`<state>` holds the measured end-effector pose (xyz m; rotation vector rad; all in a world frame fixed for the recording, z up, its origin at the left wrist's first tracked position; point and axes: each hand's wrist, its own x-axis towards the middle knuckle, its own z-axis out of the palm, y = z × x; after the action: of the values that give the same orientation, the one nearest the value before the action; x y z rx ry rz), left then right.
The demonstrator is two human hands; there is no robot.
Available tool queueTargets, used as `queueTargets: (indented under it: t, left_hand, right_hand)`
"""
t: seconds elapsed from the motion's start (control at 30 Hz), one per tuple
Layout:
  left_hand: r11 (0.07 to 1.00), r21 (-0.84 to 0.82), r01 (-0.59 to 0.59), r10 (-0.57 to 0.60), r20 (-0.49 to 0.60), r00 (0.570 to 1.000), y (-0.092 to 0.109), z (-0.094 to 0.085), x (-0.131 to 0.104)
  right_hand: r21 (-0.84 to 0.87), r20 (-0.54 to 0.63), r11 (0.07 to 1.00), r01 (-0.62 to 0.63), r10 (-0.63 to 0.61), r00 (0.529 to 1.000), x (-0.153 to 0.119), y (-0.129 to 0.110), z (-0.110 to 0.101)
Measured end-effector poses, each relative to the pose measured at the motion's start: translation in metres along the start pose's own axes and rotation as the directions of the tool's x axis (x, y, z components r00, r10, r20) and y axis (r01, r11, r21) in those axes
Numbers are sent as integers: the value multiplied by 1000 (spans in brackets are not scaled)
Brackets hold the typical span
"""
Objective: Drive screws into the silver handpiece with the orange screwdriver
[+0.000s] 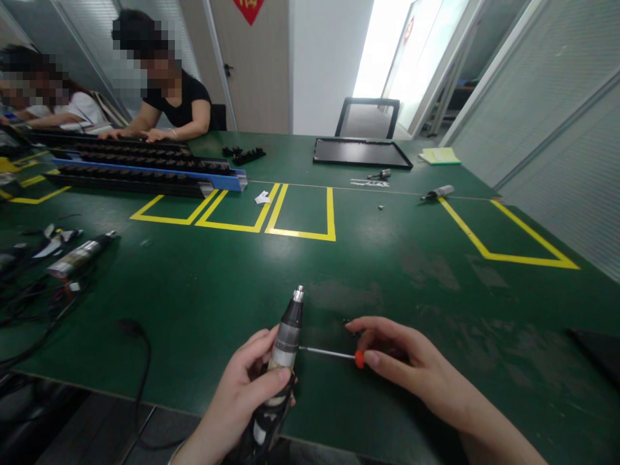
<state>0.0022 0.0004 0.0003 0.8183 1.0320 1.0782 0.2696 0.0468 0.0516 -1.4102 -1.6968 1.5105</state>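
Observation:
My left hand [254,381] is wrapped round an electric screwdriver [285,345], whose silver tip points up and away from me. Between my two hands runs the thin metal shaft of a hand screwdriver [329,352] with a red-orange collar. Its tip meets or passes behind the electric screwdriver's body; I cannot tell which. My right hand [402,355] has its thumb against that collar, and its curled fingers hide the rest of the handle. Small black pieces [349,326] lie beside my right index fingertip, partly covered by it.
Another electric screwdriver [80,255] lies among cables on the left. Long black and blue rails [213,175] stand near a co-worker [179,97]. A black panel [361,152], two more tools and a notepad [440,155] lie farther back. Yellow tape [300,234] marks the green table [217,278].

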Motion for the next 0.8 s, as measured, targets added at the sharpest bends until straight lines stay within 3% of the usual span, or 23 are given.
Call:
queueTargets:
  t: [0.13, 0.4, 0.67, 0.8]
  left_hand:
    - [1000, 4, -5, 5, -10, 1000, 2, 2, -1]
    - [1000, -10, -5, 5, -7, 1000, 3, 2, 0]
    - [1000, -21, -5, 5, -1, 1000, 4, 3, 0]
    - [1000, -21, 1, -1, -7, 1000, 3, 2, 0]
  right_hand:
    - [56, 28, 993, -102, 100, 995, 0, -2, 0]
    - [-9, -56, 999, 48, -49, 997, 1, -1, -2]
    - [-24, -58, 999, 35, -36, 998, 1, -1, 1]
    - [120, 8, 990, -69, 68, 998, -1, 0, 2]
